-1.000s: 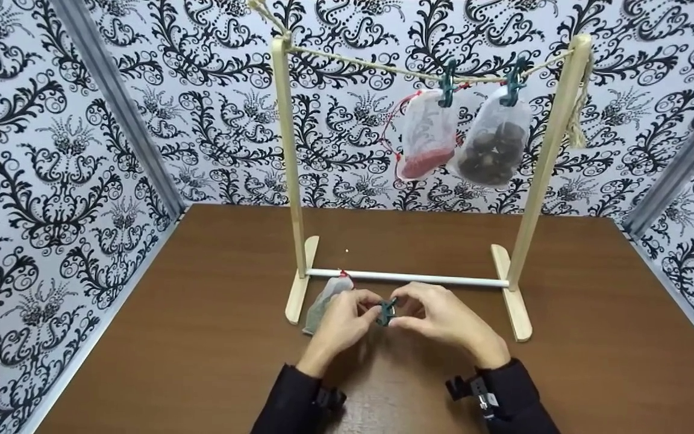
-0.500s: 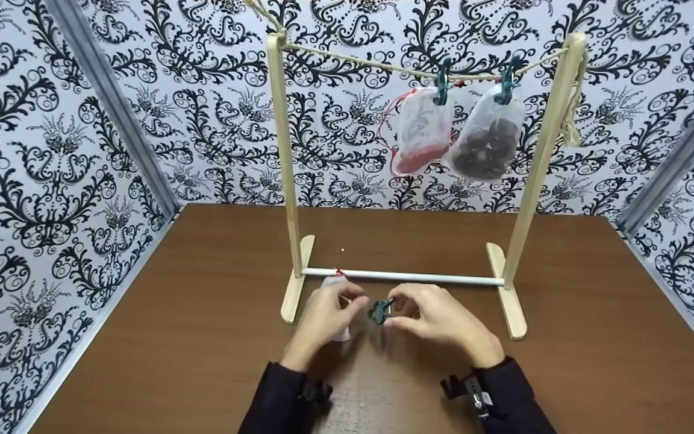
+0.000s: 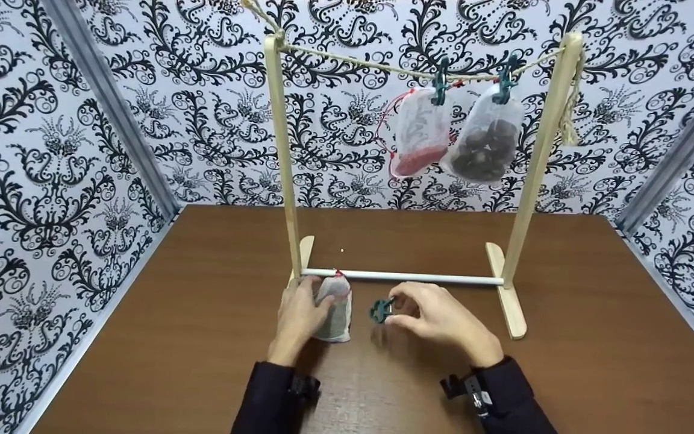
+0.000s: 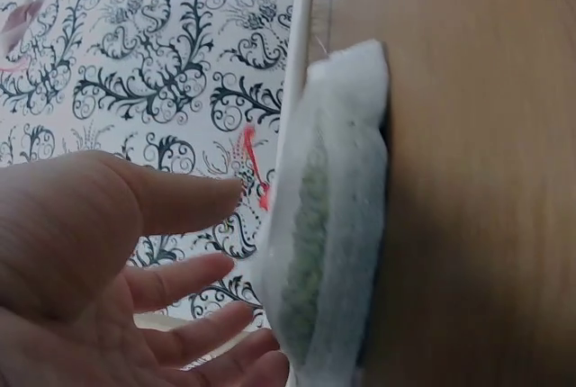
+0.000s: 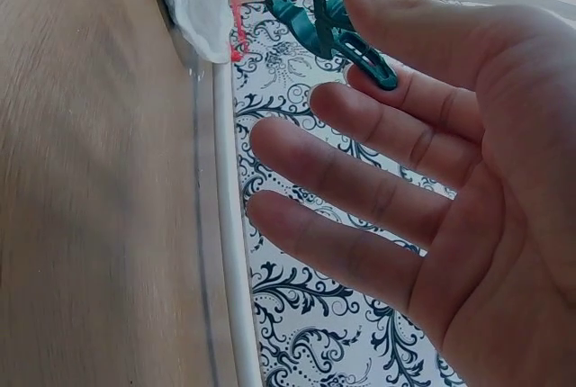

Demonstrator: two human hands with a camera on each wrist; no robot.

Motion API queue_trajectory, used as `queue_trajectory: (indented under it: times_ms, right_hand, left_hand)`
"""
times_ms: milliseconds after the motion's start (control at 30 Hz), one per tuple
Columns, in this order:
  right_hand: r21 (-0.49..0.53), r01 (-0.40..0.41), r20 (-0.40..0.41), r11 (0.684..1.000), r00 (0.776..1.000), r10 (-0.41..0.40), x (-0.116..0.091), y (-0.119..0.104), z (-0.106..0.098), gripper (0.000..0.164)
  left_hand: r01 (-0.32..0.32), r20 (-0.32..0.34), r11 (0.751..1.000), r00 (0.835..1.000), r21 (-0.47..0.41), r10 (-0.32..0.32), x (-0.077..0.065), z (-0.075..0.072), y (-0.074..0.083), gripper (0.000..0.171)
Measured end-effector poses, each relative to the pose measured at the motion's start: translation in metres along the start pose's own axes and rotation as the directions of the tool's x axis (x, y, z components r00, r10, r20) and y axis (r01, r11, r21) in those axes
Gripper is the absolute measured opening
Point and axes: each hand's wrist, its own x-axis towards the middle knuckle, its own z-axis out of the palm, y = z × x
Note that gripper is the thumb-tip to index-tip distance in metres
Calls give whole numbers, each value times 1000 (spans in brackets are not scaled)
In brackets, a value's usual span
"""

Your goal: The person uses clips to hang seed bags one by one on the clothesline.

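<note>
My right hand (image 3: 437, 316) pinches a dark green spring clip (image 3: 380, 310) between thumb and index finger; the right wrist view shows the clip (image 5: 315, 18) with its handles at the fingertips and the other fingers spread. On the table to the left lies a white mesh drawstring bag (image 3: 338, 316) with a red cord, and green contents show through it in the left wrist view (image 4: 310, 243). My left hand (image 3: 299, 313) is beside this bag, fingers loosely spread, its thumb over the bag's left edge in the head view.
A wooden frame (image 3: 531, 199) stands behind the hands, with a white rod (image 3: 407, 276) low across it. From its rope (image 3: 359, 66) hang a mesh bag with pink contents (image 3: 422, 135) and one with dark lumps (image 3: 485, 150), each under a green clip.
My left hand has let go of the clip and moved left to the mesh bag. The right hand keeps the clip in nearly the same place.
</note>
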Motion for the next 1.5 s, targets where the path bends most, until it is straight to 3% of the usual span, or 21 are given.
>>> queue_trajectory:
  times_ms: [267, 500, 667, 900, 1133, 1367, 1500]
  right_hand:
    - [7, 6, 3, 1000, 1000, -6, 0, 0, 0, 24]
    - [-55, 33, -30, 998, 999, -35, 1, 1, 0, 16]
    - [-30, 28, -21, 999, 999, -29, 1, 2, 2, 14]
    - [-46, 22, -15, 999, 1000, -23, 3, 2, 3, 12]
    - [-86, 44, -35, 995, 998, -47, 3, 3, 4, 10]
    - [-139, 56, -68, 989, 995, -66, 3, 5, 6, 10]
    - [-143, 43, -80, 989, 995, -55, 3, 5, 7, 9]
  left_hand:
    - [-1, 28, 999, 1000, 42, 0, -1, 0, -5, 38]
    - [11, 52, 997, 999, 79, -15, -1, 1, -4, 33]
    - [26, 86, 996, 996, 84, -34, -2, 0, -5, 31]
    - [-9, 76, 999, 997, 36, 6, -2, 0, -6, 10]
    - [-25, 134, 998, 990, -58, 32, -1, -1, -6, 11]
    - [-9, 193, 989, 981, -148, 38, 0, 1, -6, 25]
    - [-29, 197, 988, 979, -154, 60, -1, 1, -5, 11]
